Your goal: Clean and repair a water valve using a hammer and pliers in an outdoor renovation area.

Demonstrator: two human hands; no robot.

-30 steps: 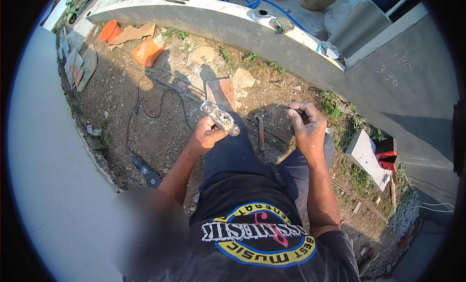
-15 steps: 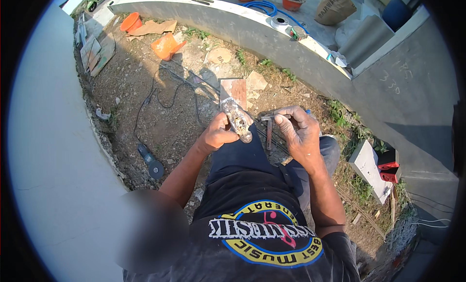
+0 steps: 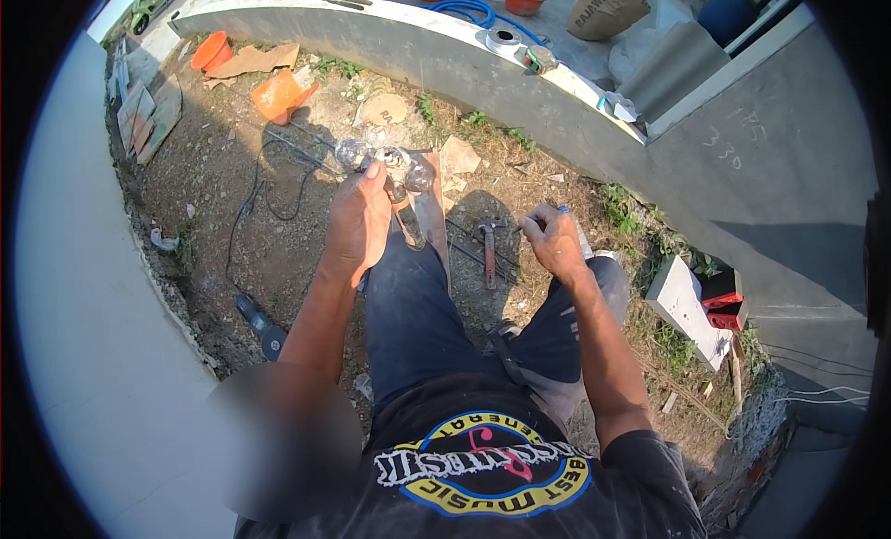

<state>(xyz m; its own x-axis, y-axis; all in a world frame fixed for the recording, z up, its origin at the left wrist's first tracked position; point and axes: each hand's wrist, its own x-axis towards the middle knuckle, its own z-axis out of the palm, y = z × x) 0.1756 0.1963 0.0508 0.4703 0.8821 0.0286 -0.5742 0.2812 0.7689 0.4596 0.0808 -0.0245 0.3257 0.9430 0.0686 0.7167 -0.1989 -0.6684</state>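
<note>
My left hand (image 3: pixel 360 219) is raised over my left knee, closed on a shiny, whitish-smeared object with rounded, see-through ends (image 3: pixel 419 175). A thin brown loop (image 3: pixel 408 228) hangs below it; I cannot make out its exact kind. Fingers bent and pinched together, my right hand (image 3: pixel 557 243) hovers above my right knee; whatever it may hold is too small to see. On the ground between my legs lies a hammer (image 3: pixel 490 259), its head toward the wall, apart from both hands. Beside my left knee a reddish-brown board (image 3: pixel 430 209) is partly hidden by the leg.
An angle grinder (image 3: pixel 263 330) and its cable lie left. Orange buckets (image 3: pixel 213 51) and cardboard (image 3: pixel 252 63) sit farther off. A low wall (image 3: pixel 390 33) curves across the back, bearing a tape measure (image 3: pixel 540 59). At right leans a white slab (image 3: pixel 685 311).
My left hand has lifted and turned the shiny object, moving it left and away from me. My right hand has drawn back from beside the hammer. The view has shifted slightly.
</note>
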